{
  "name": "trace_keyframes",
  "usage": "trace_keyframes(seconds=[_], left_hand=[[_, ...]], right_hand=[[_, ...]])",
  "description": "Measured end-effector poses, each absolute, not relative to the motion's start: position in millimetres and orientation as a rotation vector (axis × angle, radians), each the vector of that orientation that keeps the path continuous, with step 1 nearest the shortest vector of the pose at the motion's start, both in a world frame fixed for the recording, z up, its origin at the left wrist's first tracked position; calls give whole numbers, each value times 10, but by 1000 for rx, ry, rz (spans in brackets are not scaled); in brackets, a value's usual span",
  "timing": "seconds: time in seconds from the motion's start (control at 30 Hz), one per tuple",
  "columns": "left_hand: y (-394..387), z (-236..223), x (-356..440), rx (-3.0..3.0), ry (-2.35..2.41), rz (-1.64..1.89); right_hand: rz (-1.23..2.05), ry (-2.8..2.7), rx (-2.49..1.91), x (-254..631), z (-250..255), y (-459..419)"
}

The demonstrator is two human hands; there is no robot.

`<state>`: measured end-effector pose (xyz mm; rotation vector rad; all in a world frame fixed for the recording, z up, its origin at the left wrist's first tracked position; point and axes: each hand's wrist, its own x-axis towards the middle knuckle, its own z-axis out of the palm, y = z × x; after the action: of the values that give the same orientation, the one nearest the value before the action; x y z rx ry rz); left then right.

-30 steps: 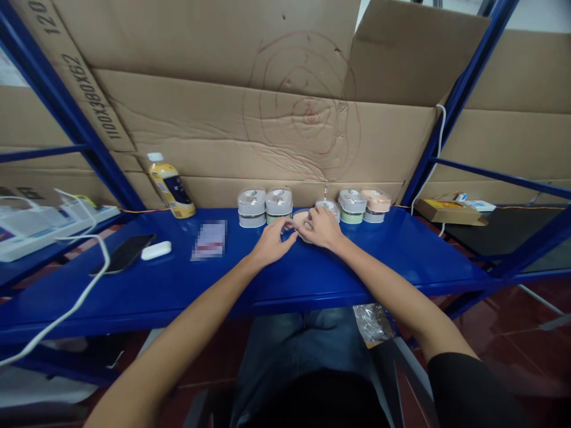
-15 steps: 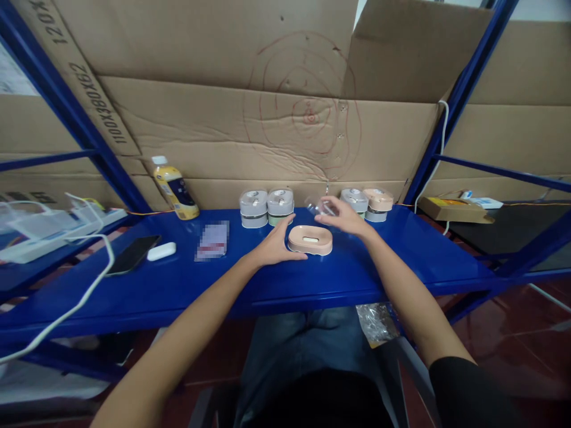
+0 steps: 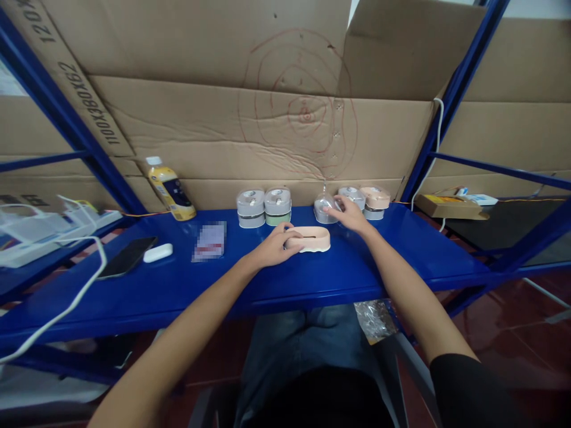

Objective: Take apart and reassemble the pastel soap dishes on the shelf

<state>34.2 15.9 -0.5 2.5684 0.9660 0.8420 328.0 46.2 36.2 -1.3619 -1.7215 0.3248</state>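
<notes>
My left hand [image 3: 277, 245] is closed on the left end of a pink oval box part [image 3: 314, 239], thumb in front and fingers over its rim. A long dark slot shows in its recessed middle. My right hand [image 3: 348, 214] is closed on a clear domed plastic cover [image 3: 325, 201] behind the pink part. The cover sits over or against a grey rounded piece [image 3: 325, 216]; I cannot tell whether they are joined. To its right stand a grey box [image 3: 352, 195] and a pink-topped box [image 3: 375, 196], the former partly hidden by my fingers.
Left of my hands stand two stacked grey boxes [image 3: 250, 208], one with a green base [image 3: 278, 219]. A yellow bottle [image 3: 172, 189], a phone [image 3: 128, 257], a white case [image 3: 158, 252] and a blurred card [image 3: 209, 241] are on the blue table [image 3: 259, 288]. Cardboard [image 3: 200, 119] backs it.
My left hand has closed around the end of the pink part, which is now tilted differently. My right hand has moved slightly right with the clear cover, and a grey piece shows below it.
</notes>
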Motion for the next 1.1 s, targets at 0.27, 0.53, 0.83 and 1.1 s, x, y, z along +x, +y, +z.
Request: trace_keyframes(seconds=[0.27, 0.53, 0.83, 1.1], left_hand=[[157, -9, 367, 2560, 988, 873], [275, 82, 229, 2430, 1196, 1184], [63, 74, 318, 2617, 849, 765], [115, 44, 328, 2581, 820, 756]], right_hand=[[259, -1652, -1393, 3370, 336, 538], [258, -1635, -1386, 3380, 352, 534], [298, -1673, -1328, 3337, 383, 495], [490, -1933, -1122, 3251, 449, 326]])
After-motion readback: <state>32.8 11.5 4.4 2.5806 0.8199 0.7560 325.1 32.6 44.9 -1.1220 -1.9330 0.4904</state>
